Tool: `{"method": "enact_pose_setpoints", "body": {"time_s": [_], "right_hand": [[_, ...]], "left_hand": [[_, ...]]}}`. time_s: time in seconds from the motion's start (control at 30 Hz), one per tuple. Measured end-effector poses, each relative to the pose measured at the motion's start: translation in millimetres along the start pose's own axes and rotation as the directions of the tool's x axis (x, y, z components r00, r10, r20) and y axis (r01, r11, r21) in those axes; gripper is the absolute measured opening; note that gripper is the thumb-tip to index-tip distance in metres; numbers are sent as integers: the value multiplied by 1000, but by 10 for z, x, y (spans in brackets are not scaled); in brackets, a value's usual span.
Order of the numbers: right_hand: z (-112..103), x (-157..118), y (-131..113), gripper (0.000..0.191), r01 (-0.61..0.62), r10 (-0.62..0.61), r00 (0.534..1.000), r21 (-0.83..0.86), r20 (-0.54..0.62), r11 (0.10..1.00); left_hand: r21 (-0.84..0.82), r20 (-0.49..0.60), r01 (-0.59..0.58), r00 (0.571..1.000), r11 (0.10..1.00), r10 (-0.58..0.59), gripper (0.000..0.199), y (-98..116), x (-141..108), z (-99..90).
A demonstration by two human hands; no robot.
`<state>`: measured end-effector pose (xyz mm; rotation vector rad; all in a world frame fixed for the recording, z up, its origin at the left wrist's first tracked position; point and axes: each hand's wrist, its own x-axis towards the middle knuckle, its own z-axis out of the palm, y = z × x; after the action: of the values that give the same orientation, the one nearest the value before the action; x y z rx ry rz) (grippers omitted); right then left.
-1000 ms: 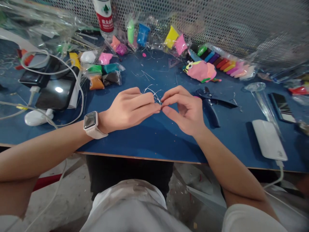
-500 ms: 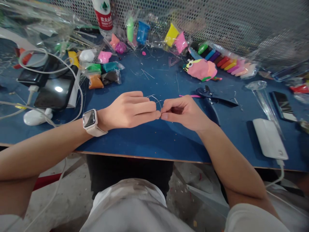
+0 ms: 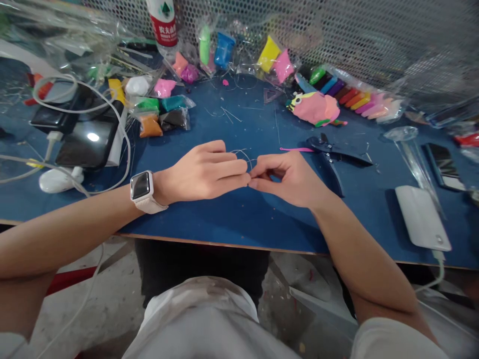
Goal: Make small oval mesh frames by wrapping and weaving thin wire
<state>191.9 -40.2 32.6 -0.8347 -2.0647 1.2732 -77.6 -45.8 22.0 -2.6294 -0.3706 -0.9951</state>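
Observation:
A thin silvery wire [image 3: 247, 155], bent in a loose loop, rises between my hands above the blue table. My left hand [image 3: 209, 172], back upward and a watch at its wrist, has its fingers closed on the wire. Thumb and forefinger of my right hand [image 3: 286, 177] pinch the wire, and their tips meet the left fingertips. The exact spot where they grip is hidden. Dark-handled pliers [image 3: 325, 152] lie just right of my right hand, beside a thin pink plastic strip [image 3: 295, 149].
A pink modelling-clay figure [image 3: 312, 108] with eyes stands behind the pliers. Several bagged clay pieces [image 3: 174, 119] line the back near a water bottle [image 3: 163, 27]. Left are a black phone [image 3: 88, 142] and looped white cable [image 3: 125, 134]; right, a white power bank [image 3: 422, 219].
Both hands keep their pinch on the wire, with the right fingers shifting slightly. The whole view has moved a little, so things sit slightly further right and lower.

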Motion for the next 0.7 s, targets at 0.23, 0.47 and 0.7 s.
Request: {"method": "enact_pose_setpoints", "body": {"time_s": [0.23,0.47,0.7], "right_hand": [[17,-17,-5,15,35,-36,999,-67,-13,997],[7,53,52,34,-14,-3,997,229,71,973],[74,77,88,33,-111,90,993,397,70,911]], "left_hand": [[-33,39,54,998,998,-53,34,-30,-16,33],[-110,-34,66,997,992,-70,23,-127,-57,49],[-163,5,150,988,975,-151,22,-131,-90,61]]}}
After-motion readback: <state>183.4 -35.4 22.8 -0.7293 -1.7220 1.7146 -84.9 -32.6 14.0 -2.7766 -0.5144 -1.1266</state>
